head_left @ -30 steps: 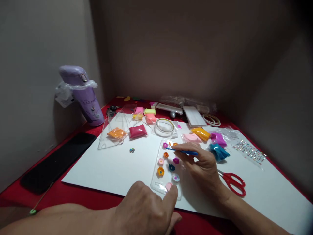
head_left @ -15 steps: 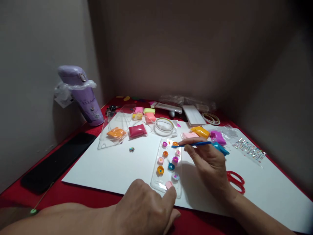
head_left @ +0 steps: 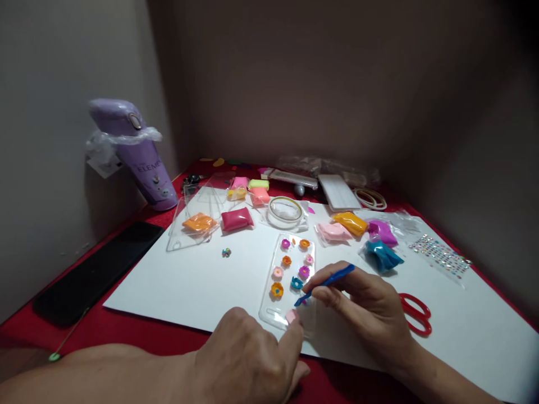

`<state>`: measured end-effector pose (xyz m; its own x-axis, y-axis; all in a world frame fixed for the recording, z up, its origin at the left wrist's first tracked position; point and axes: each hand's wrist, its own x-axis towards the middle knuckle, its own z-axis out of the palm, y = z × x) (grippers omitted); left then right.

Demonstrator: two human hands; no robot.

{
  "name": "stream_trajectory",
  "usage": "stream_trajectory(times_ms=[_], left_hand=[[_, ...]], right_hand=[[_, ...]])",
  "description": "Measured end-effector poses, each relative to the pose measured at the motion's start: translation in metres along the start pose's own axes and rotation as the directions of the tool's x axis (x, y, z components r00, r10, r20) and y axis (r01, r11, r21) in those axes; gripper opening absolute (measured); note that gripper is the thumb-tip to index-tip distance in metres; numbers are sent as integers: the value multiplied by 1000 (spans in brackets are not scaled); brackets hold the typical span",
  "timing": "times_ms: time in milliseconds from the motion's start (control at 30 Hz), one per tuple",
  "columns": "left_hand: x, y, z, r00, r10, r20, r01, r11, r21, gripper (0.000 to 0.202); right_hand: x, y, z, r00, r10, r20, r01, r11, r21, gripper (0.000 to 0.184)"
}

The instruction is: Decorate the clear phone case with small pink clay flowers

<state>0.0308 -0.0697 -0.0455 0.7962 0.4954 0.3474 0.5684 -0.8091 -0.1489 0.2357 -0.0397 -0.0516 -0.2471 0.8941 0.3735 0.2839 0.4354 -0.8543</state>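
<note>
A clear phone case [head_left: 269,306] lies on the white board, dotted with several small clay flowers in purple, orange, pink, yellow and teal. My left hand [head_left: 252,359] reaches in from the left with curled fingers. Its index fingertip presses on the case's near end, at a small pale pink piece [head_left: 291,317]. Pinched between my right thumb and fingers is a blue modelling tool [head_left: 337,276]. My right hand [head_left: 362,308] hovers over the case's right side. The tool's tip points down close to the pink piece, and the hand partly hides the lowest right flower.
Bagged clay packs, including a teal one [head_left: 384,258] and a red one [head_left: 237,219], surround the case. Red-handled scissors [head_left: 416,314] lie right. Behind are a tape roll [head_left: 285,209] and gem stickers [head_left: 440,255]. A phone [head_left: 96,269] and purple tumbler [head_left: 143,163] stand left.
My right hand has come nearer, moving the blue tool from the case's far end to its near end. My left hand keeps its place on the case. The view has shifted slightly.
</note>
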Motion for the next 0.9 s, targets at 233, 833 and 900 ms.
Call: stream_trajectory(times_ms=[233, 833, 900], left_hand=[[1, 3, 2, 999, -31, 10, 31, 999, 32, 34], [-1, 5, 2, 997, -70, 40, 68, 996, 58, 32], [-1, 5, 1, 996, -72, 47, 70, 996, 53, 31]], right_hand=[[-1, 1, 7, 999, -12, -52, 9, 998, -66, 8], [-3, 4, 9, 993, 115, -2, -115, 992, -52, 15], [-3, 2, 8, 994, 108, 5, -108, 993, -48, 14]])
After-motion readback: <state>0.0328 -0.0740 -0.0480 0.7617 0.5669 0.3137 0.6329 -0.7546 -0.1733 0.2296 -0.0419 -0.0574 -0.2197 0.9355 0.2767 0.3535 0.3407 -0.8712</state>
